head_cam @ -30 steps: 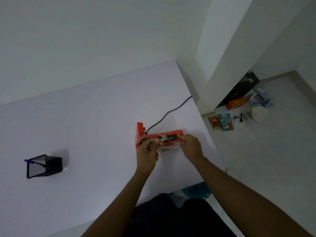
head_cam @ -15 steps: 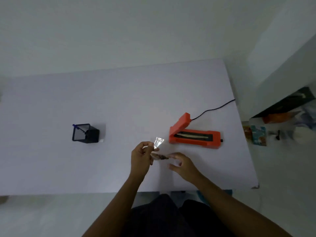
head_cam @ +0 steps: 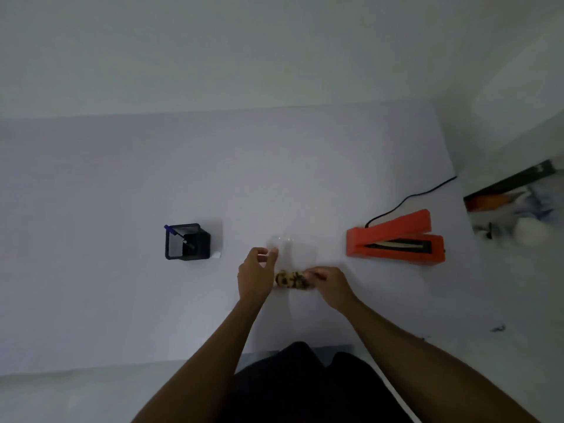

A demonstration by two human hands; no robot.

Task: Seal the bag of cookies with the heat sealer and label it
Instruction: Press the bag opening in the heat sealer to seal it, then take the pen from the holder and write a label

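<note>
A clear bag of cookies [head_cam: 291,279] lies on the white table [head_cam: 122,294] between my hands, its see-through top reaching away from me. My left hand [head_cam: 255,277] touches the bag's left side, fingers spread near the clear top. My right hand [head_cam: 331,283] pinches the bag's right end. The orange heat sealer [head_cam: 396,239] stands with its lid raised on the table to the right, apart from both hands, its black cord [head_cam: 409,198] running off the far right edge.
A black mesh pen holder [head_cam: 187,242] with a blue pen stands left of my hands, a small white item [head_cam: 216,255] beside it. Boxes and packets [head_cam: 512,203] lie on the floor past the table's right edge. The table's near edge is close to my body.
The bag has come out of the sealer and moved left and toward me onto the table. The sealer's lid now stands raised. My head has turned left, so the pen holder sits nearer the centre.
</note>
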